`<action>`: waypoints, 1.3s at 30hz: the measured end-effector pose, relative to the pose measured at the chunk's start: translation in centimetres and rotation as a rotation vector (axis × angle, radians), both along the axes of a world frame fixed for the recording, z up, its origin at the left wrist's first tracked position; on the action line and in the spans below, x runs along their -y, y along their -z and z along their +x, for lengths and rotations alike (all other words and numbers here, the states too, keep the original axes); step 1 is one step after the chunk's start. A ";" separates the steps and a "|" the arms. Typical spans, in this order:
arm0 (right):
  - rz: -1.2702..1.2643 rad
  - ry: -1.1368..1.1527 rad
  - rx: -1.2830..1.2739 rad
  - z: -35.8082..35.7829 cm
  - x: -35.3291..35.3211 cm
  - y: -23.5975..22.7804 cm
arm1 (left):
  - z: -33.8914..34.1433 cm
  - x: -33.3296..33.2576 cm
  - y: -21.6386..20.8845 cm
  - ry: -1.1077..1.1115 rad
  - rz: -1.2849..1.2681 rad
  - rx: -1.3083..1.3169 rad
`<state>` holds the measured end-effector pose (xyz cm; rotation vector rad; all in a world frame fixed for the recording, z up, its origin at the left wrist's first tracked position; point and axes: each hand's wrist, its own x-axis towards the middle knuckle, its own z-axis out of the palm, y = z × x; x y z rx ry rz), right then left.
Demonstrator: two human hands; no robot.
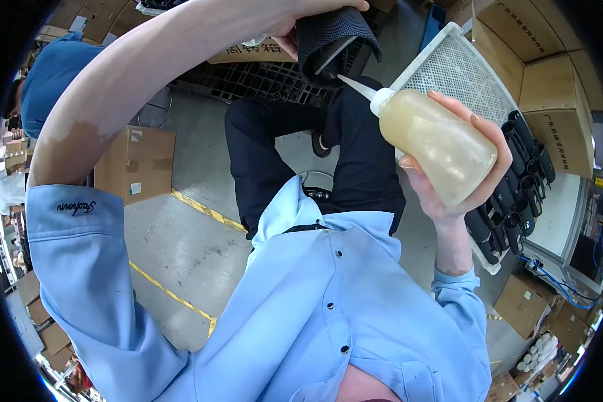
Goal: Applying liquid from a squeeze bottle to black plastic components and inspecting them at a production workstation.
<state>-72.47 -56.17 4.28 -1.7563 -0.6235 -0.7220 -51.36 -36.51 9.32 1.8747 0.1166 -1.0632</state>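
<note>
My left hand (303,9) is closed on a black, textured, hollow sleeve-shaped part (333,32) at the top of the view. The open end of this part faces down toward me, and a thin light-edged strip shows inside. In my right hand (447,206) is a translucent squeeze bottle (439,144) of cloudy yellowish stuff, gripped around its body. It lies tilted, its white collar and tapered nozzle (357,86) pointing up and left. The nozzle's tip is close to the lower rim of the black part; whether they touch, I cannot tell.
On my right stands a white perforated tray (457,72), with several black tubular parts (512,191) beside its lower end. Cardboard boxes (549,87) are stacked behind it. Another box (135,164) and a person in blue (59,77) are at the left. Yellow tape (208,213) marks the floor.
</note>
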 end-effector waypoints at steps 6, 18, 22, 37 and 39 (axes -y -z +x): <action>-0.058 0.075 -0.031 0.2 0.4 -0.4 | -1.5 1.2 -1.2 -0.121 0.176 0.114; -0.159 0.131 -0.007 0.7 -0.1 -1.5 | 0.1 0.8 0.1 0.010 0.186 0.146; -0.216 0.121 0.020 1.4 0.1 -1.5 | -0.9 1.6 -1.8 0.058 0.237 0.105; -0.239 0.127 -0.014 0.9 -0.8 -2.0 | 12.3 -5.6 14.4 0.226 -0.149 0.008; -0.223 0.128 -0.049 0.9 -0.7 -1.4 | 13.3 -5.5 15.9 0.257 -0.175 -0.006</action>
